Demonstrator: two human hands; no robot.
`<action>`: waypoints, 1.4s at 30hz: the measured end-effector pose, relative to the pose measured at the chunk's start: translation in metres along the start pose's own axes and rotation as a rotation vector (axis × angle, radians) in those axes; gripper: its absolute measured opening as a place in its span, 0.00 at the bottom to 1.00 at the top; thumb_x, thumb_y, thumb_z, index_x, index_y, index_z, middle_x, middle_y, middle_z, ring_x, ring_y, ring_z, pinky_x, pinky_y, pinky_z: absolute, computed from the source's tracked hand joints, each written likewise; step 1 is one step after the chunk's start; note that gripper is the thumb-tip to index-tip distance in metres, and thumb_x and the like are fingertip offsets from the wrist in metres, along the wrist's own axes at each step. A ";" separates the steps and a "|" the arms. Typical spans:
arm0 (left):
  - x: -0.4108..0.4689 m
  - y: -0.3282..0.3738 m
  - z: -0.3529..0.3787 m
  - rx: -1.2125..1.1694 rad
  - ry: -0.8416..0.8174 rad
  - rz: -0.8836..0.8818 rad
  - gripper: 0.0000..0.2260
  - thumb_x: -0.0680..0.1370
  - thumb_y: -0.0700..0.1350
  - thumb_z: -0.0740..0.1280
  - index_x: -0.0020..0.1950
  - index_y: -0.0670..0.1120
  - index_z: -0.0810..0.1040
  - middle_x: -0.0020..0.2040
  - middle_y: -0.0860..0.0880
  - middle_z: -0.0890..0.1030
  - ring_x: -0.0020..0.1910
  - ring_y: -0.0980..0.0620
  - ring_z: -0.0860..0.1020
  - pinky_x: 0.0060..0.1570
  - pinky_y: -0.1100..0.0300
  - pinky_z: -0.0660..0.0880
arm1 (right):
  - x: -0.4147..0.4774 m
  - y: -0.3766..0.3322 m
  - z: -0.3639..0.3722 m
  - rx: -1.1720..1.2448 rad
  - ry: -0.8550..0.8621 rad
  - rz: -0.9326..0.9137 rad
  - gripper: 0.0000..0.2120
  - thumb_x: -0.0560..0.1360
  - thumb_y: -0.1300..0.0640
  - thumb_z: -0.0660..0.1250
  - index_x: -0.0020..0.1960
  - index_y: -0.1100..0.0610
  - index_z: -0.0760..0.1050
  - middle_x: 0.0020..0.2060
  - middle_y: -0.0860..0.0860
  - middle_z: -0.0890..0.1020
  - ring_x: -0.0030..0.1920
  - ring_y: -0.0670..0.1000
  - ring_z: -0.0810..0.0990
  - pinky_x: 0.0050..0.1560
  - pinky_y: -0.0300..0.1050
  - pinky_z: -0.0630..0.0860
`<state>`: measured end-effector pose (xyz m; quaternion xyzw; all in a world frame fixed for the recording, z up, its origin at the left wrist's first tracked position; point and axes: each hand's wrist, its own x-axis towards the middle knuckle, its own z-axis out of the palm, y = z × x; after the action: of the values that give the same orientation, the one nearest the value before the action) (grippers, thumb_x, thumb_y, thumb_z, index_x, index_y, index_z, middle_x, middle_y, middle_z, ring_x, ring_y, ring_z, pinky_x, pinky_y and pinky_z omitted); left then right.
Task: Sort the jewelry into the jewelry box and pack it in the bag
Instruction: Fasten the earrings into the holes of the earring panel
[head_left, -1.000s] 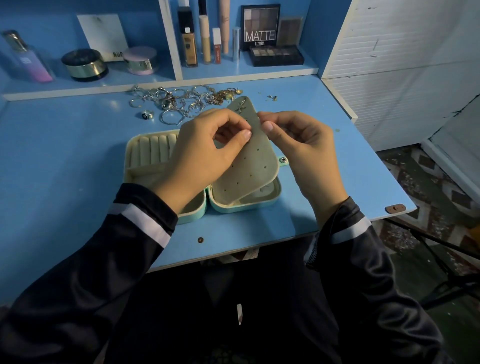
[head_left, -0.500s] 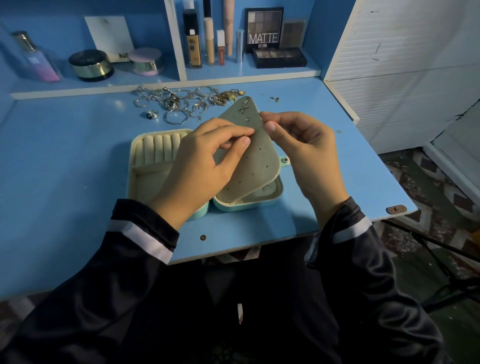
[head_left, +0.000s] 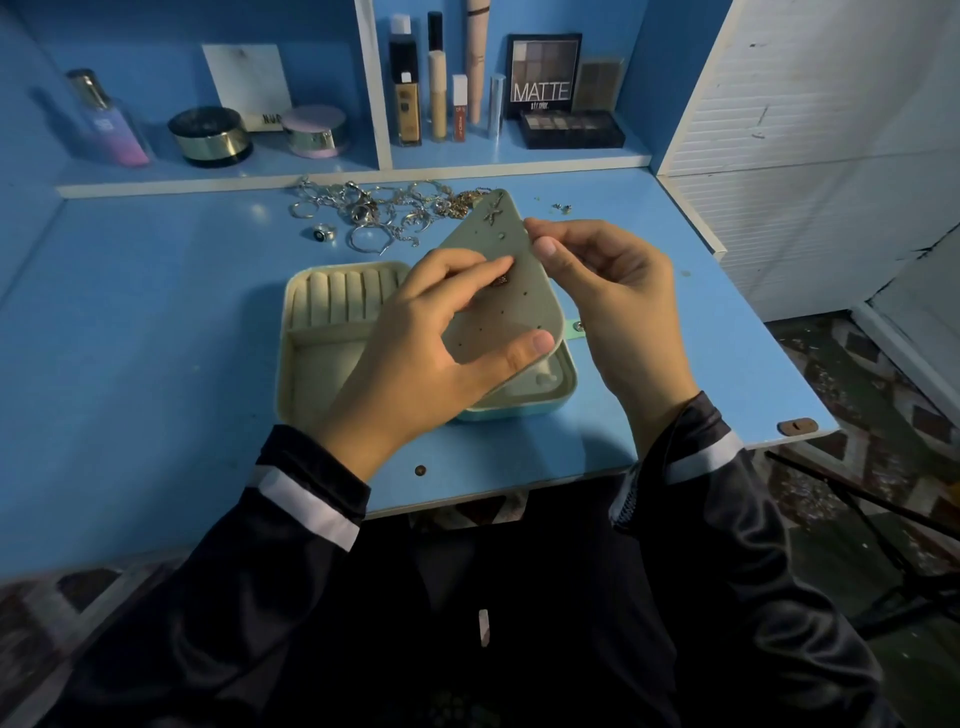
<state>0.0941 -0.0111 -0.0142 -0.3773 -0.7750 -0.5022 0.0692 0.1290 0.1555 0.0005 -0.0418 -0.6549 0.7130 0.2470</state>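
My left hand (head_left: 415, 353) pinches a small earring (head_left: 501, 281) against the perforated earring panel (head_left: 519, 322); my right hand (head_left: 618, 291) pinches its edge.

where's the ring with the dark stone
Head view: the dark-stone ring lies on the desk, at the left edge of the jewelry pile, behind the jewelry box.
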 end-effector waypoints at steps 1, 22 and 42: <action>-0.001 0.001 0.000 -0.011 0.001 -0.008 0.32 0.72 0.60 0.72 0.69 0.42 0.75 0.60 0.50 0.74 0.62 0.53 0.76 0.62 0.53 0.76 | 0.000 -0.001 0.001 0.001 0.001 -0.002 0.07 0.75 0.67 0.69 0.52 0.68 0.80 0.51 0.58 0.84 0.52 0.52 0.83 0.54 0.43 0.79; -0.010 0.001 -0.017 -0.200 0.105 -0.094 0.31 0.72 0.54 0.73 0.70 0.39 0.73 0.64 0.46 0.75 0.65 0.51 0.76 0.63 0.58 0.74 | 0.003 0.000 0.031 0.216 -0.086 0.044 0.03 0.76 0.65 0.68 0.49 0.63 0.79 0.44 0.56 0.83 0.41 0.49 0.80 0.48 0.43 0.77; -0.010 -0.002 -0.030 -0.256 0.095 -0.139 0.30 0.71 0.49 0.75 0.70 0.38 0.73 0.63 0.43 0.77 0.63 0.51 0.78 0.63 0.56 0.76 | -0.001 0.009 0.040 0.339 -0.069 0.194 0.04 0.75 0.69 0.67 0.46 0.63 0.79 0.38 0.55 0.82 0.38 0.50 0.80 0.46 0.43 0.79</action>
<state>0.0920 -0.0420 -0.0061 -0.3042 -0.7248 -0.6178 0.0221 0.1117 0.1183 -0.0029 -0.0379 -0.5264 0.8345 0.1580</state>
